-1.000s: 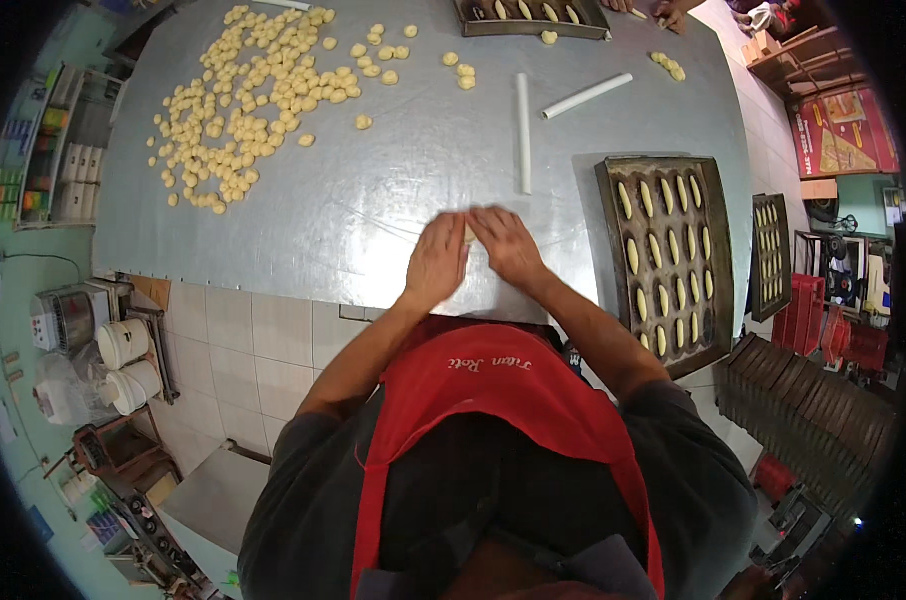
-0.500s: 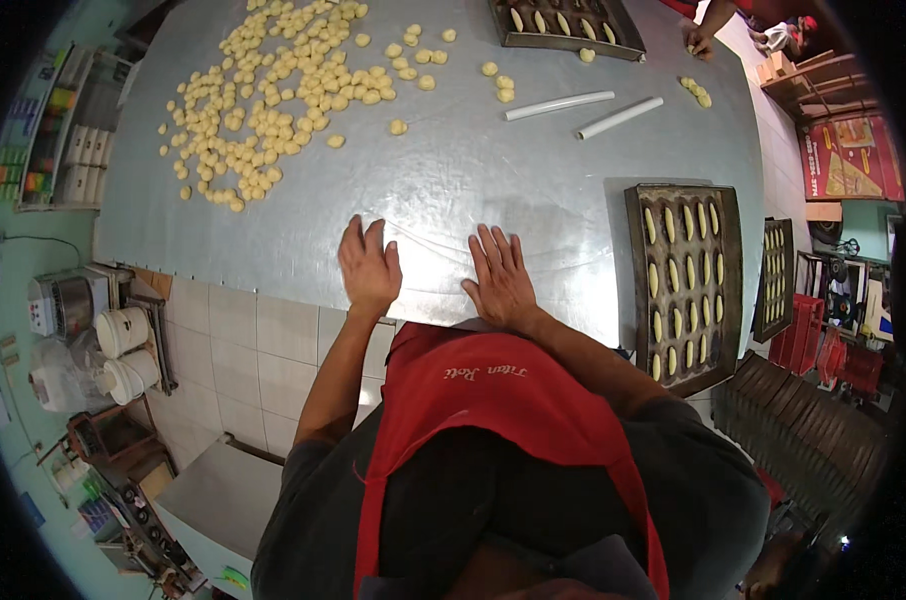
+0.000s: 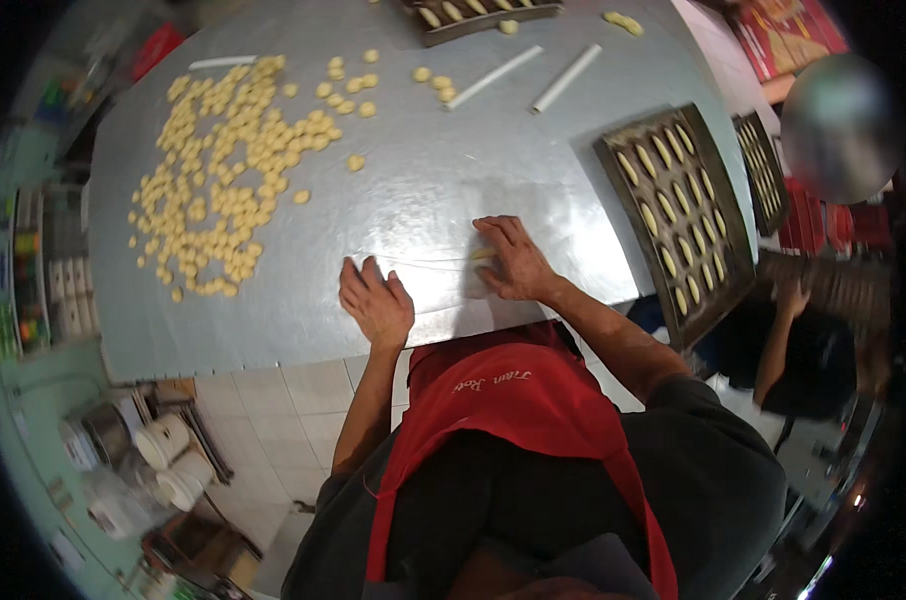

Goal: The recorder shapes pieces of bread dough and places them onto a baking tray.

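My left hand [image 3: 375, 304] lies palm down on the metal table near its front edge, fingers spread and nothing visible in it. To its right, my right hand [image 3: 517, 262] is bent over the tabletop, its fingers pointing left. A small yellow dough piece [image 3: 482, 254] shows between its fingers and thumb, partly covered by the hand. Many round yellow dough balls [image 3: 235, 160] are scattered over the left side of the table. On the right, a dark baking tray [image 3: 688, 327] holds rows of slim dough rolls [image 3: 681, 245].
Two white tubes [image 3: 567, 78] lie beyond my hands; another white tube [image 3: 223, 62] is at the far left. A second tray [image 3: 493, 22] of rolls sits at the far edge. Right of the table are another tray [image 3: 763, 178] and a person [image 3: 813, 345] in dark clothing.
The view has turned, shifting the table and trays. My right hand has gone from flat to curled, and a dough piece now shows at it. A person has come in at the right.
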`<state>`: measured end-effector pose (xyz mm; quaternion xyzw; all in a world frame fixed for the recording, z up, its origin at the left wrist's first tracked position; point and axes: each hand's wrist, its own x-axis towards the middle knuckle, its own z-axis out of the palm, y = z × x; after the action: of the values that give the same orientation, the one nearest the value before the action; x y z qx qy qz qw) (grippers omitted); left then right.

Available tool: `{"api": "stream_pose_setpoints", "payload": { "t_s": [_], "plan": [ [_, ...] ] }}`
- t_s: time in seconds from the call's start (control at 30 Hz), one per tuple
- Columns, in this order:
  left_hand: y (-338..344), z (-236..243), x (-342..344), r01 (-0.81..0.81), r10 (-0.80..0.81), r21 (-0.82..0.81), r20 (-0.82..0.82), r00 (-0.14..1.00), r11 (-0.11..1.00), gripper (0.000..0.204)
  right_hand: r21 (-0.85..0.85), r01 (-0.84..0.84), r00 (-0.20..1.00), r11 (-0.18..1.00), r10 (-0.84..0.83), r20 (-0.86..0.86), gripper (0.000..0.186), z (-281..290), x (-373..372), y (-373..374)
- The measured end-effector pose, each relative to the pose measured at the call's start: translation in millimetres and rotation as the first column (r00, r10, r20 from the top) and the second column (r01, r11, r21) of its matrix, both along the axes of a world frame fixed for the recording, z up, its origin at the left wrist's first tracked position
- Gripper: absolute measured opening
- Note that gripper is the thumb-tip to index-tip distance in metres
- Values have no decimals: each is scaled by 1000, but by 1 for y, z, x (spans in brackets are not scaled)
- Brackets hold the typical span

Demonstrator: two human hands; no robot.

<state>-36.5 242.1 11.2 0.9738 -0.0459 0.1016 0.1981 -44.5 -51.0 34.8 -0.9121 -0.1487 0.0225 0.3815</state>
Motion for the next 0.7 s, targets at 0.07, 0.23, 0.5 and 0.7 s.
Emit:
{"api": "stream_pose_setpoints", "payload": {
  "t_s": [0.07,0.23,0.5,0.7],
  "plan": [
    [-2,1,0,2,-2,7,-1,1000,1000,51,-150,98,989,984,-80,122,65,-5,-9,-16],
    [-2,-2,-2,46,-46,7,2,999,999,51,37,282,934,959,-283,218,20,10,-28,-41],
    [-7,-9,-5,29,-36,83,89,995,996,48,147,841,509,520,-854,109,27,66,-138,-276],
    [-3,-16,-3,0,-13,122,107,994,993,46,81,979,158,186,-951,266,37,72,-225,-418]
  ]
}}
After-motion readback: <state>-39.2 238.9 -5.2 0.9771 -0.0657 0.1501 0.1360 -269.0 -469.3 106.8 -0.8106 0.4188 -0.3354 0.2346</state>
